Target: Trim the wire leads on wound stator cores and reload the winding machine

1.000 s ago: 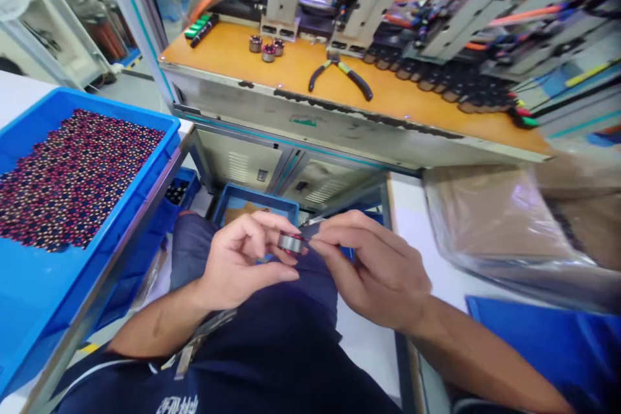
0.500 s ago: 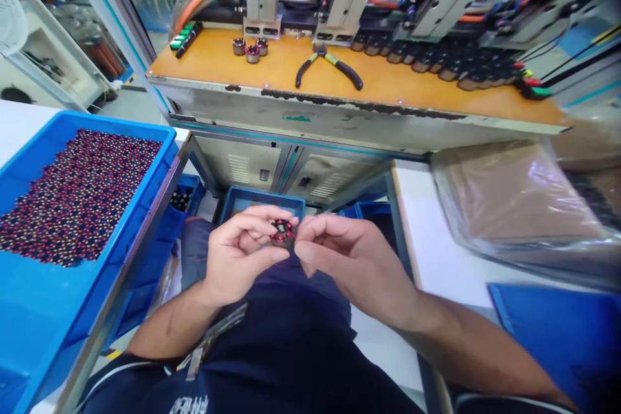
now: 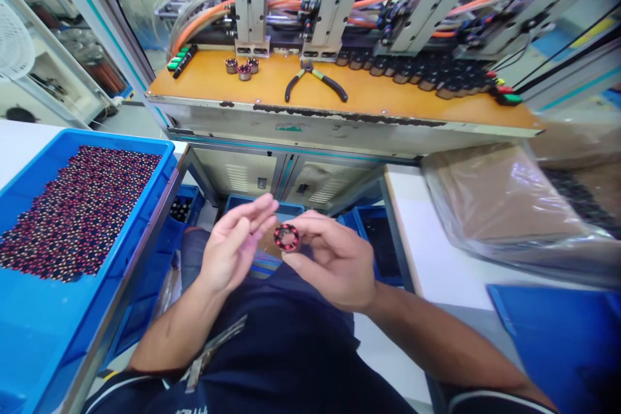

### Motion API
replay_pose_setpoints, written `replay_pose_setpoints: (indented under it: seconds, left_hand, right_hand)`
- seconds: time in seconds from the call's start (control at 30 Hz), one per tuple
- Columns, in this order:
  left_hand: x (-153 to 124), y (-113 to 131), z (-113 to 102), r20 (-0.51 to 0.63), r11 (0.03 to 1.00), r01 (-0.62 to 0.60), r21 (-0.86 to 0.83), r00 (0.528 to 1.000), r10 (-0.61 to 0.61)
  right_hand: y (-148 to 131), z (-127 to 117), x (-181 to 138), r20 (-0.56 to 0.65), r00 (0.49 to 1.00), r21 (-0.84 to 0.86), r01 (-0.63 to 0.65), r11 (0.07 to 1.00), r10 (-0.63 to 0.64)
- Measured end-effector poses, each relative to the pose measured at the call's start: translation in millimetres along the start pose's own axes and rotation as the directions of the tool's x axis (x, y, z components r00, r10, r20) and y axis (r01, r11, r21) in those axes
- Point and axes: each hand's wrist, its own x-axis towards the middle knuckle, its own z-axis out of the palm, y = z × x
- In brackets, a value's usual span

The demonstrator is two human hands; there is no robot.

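My right hand (image 3: 326, 260) pinches a small round ring part with red windings (image 3: 287, 237) between thumb and fingers, its open face turned up toward me. My left hand (image 3: 237, 244) is just left of the part, fingers stretched out and apart, holding nothing. Both hands hover over my lap, in front of the machine bench. A blue bin (image 3: 29, 310) at my left holds several of the same red and dark parts (image 3: 77, 207).
An orange-topped bench (image 3: 388, 100) carries pliers (image 3: 315, 79), three ring parts (image 3: 241, 67) and a row of dark cylinders (image 3: 427, 77). Plastic-wrapped trays (image 3: 509, 207) lie on the white table at right. Small blue bins (image 3: 373, 239) sit under the bench.
My left hand has let go of the ring part and opened its fingers. The right hand now holds the part alone and has turned its face upward.
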Motion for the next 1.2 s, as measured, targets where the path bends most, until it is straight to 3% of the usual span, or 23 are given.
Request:
replay_pose_setpoints:
  seconds: [0.03, 0.07, 0.13, 0.23, 0.3, 0.4, 0.57, 0.7, 0.77, 0.87, 1.0, 1.07, 1.13, 1.2]
  left_hand:
    - [1, -1, -4, -0.088, 0.995, -0.037, 0.09, 0.995, 0.045]
    - [1, -1, -7, -0.166, 0.984, -0.071, 0.165, 0.981, 0.099]
    - [-5, 4, -9, -0.188, 0.94, -0.146, 0.308, 0.959, 0.211]
    - [-16, 23, -2, 0.088, 0.767, -0.337, 0.546, 0.933, 0.348]
    - [-19, 33, 6, 0.257, 0.656, -0.443, 0.611, 0.895, 0.365]
    - [-16, 37, 15, 0.298, 0.682, -0.455, 0.573, 0.89, 0.344]
    - [-8, 29, 14, 0.322, 0.761, -0.418, 0.496, 0.903, 0.286]
    - [-6, 30, 11, 0.374, 0.716, -0.465, 0.521, 0.878, 0.298]
    - [-6, 32, 10, 0.406, 0.662, -0.512, 0.547, 0.854, 0.326]
    - [-7, 34, 9, 0.411, 0.691, -0.487, 0.534, 0.864, 0.292]
    - [-9, 34, 12, 0.298, 0.877, -0.264, 0.402, 0.943, 0.147]
    - [-9, 34, 14, 0.264, 0.93, -0.17, 0.325, 0.961, 0.083]
    - [-8, 34, 15, 0.267, 0.944, -0.154, 0.292, 0.961, 0.074]
    - [-7, 36, 13, 0.28, 0.922, -0.212, 0.323, 0.952, 0.121]
  right_hand:
    - [2, -4, 1, -0.024, 0.982, -0.215, 0.176, 0.96, -0.186]
    - [5, -8, 3, 0.002, 0.941, -0.4, 0.312, 0.862, -0.34]
    - [11, -16, 5, 0.112, 0.851, -0.592, 0.472, 0.654, -0.512]
    - [17, -23, 6, 0.222, 0.768, -0.622, 0.586, 0.519, -0.601]
    - [19, -23, 5, 0.264, 0.718, -0.616, 0.639, 0.46, -0.644]
    - [19, -20, 3, 0.285, 0.693, -0.628, 0.657, 0.417, -0.662]
    - [17, -18, -3, 0.25, 0.738, -0.612, 0.622, 0.489, -0.626]
    - [7, -17, -7, 0.121, 0.922, -0.476, 0.378, 0.794, -0.367]
    - [0, -17, -5, 0.082, 0.966, -0.337, 0.257, 0.906, -0.244]
    - [-9, -17, -1, 0.078, 0.984, -0.186, 0.174, 0.967, -0.162]
    - [-13, -15, 1, 0.026, 0.999, -0.098, 0.042, 0.994, -0.039]
    - [-12, -12, 0, 0.008, 1.0, -0.074, 0.017, 0.997, -0.017]
    - [-11, -12, -1, 0.006, 1.0, -0.064, 0.008, 0.998, -0.008]
    - [-9, -18, -4, 0.006, 0.999, -0.067, -0.035, 0.997, 0.035]
